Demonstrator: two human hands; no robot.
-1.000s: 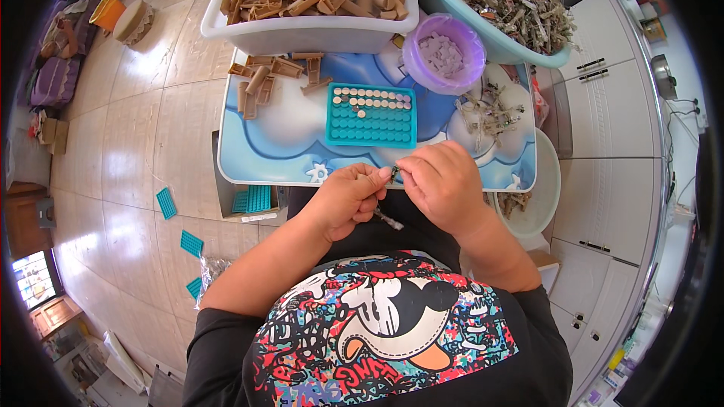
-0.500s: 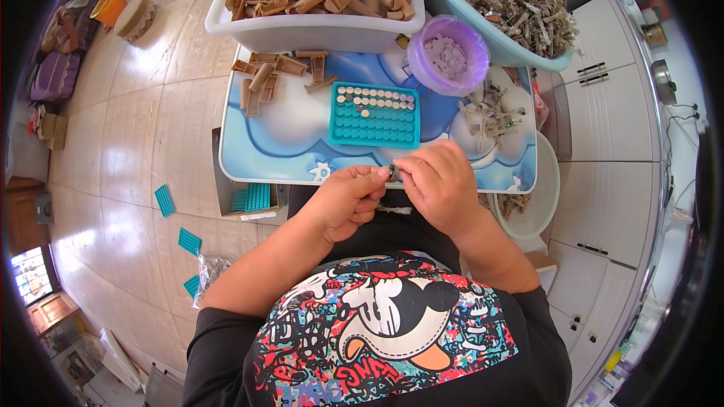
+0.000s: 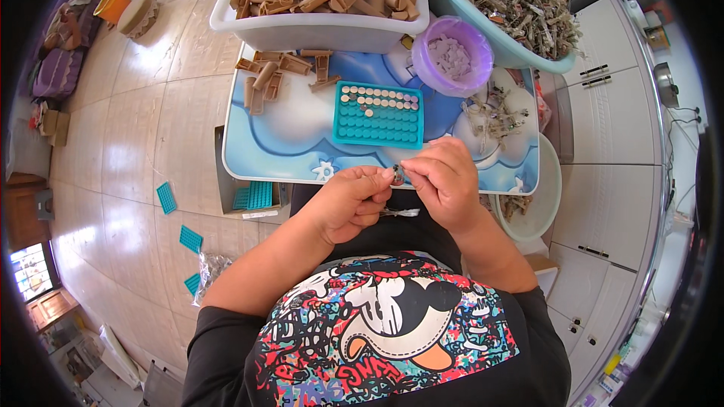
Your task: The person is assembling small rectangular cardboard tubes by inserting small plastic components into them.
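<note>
Just off the table's near edge, a small dark part (image 3: pixel 397 173) is pinched at the fingertips of my left hand (image 3: pixel 354 202). My right hand (image 3: pixel 448 185) is also closed, its thumb and forefinger pressed against the part's other side. The fingers hide most of it, so its exact kind does not show. Beyond my hands lies a teal tray (image 3: pixel 377 133) of round pockets, its upper rows partly filled with small pale discs (image 3: pixel 367 99). To its right is a loose pile of clear and dark thin pieces with wires (image 3: pixel 494 117).
A white bin (image 3: pixel 324 34) of brown plastic shells stands at the back, with several shells (image 3: pixel 265 75) beside it. A purple bowl (image 3: pixel 486 68) holds pale pieces; a large basin (image 3: pixel 554 64) is heaped with wired pieces. Teal trays (image 3: pixel 190 239) lie on the floor at left.
My right fingertips have shifted slightly to the right, so more of the small dark part shows between the hands. The whole view has moved a little.
</note>
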